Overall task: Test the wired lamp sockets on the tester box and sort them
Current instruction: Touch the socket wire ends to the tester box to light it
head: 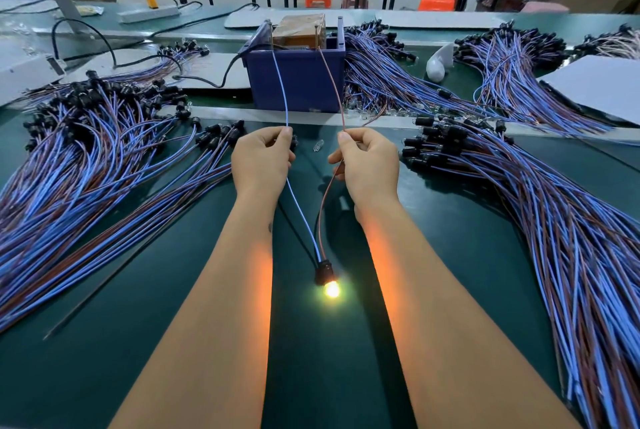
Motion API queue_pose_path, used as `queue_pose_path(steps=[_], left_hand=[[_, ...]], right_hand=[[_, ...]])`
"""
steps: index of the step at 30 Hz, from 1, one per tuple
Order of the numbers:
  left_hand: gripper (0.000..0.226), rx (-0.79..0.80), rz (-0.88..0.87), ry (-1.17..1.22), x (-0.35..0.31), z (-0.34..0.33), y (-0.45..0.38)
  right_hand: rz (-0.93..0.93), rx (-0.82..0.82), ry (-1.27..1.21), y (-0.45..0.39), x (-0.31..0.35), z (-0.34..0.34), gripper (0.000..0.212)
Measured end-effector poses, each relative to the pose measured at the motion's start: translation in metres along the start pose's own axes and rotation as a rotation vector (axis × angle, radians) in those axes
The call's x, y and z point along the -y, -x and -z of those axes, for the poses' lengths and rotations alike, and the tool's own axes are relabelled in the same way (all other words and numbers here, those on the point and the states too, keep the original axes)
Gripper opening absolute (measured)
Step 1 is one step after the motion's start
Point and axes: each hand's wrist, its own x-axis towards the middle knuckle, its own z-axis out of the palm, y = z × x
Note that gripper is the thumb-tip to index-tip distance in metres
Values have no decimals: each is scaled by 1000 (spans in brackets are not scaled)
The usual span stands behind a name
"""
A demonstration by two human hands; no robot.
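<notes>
Left hand (261, 160) pinches the blue wire (281, 89); right hand (367, 162) pinches the brown wire (331, 82). Both wires run up to the tester box (298, 79) at upper centre. The socket (323, 271), bulb (331, 289) lit, lies on the green bench (311, 359) between the forearms.

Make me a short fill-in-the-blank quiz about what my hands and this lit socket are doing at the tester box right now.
1. The left hand pinches the thin ____ wire.
2. The right hand pinches the thin ____ wire.
3. The small bulb in the black lamp socket is ____.
4. Both wires run up to the dark ____ plastic tester box.

Missing words: blue; brown; lit; blue
</notes>
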Motion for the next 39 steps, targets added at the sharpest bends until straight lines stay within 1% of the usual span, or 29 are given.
queue_pose_path(steps=[19, 23, 25, 28, 31, 34, 39], left_hand=[[22, -13, -8, 4, 0, 0, -1], [17, 15, -12, 46, -4, -2, 4], [13, 43, -1, 119, -8, -4, 7], [16, 152, 37, 260, -14, -12, 13], [18, 207, 54, 302, -17, -15, 16], [18, 194, 76, 365, -18, -12, 15], [19, 88, 183, 758, -24, 3, 11]], right_hand=[[16, 12, 41, 0, 0, -1, 19], [64, 8, 25, 3, 0, -2, 15], [99, 35, 37, 5, 0, -3, 15], [144, 103, 99, 7, 1, -7, 13], [156, 136, 138, 8, 2, -7, 12], [143, 196, 184, 8, 6, -2, 14], [55, 418, 319, 15, 19, 13, 21]])
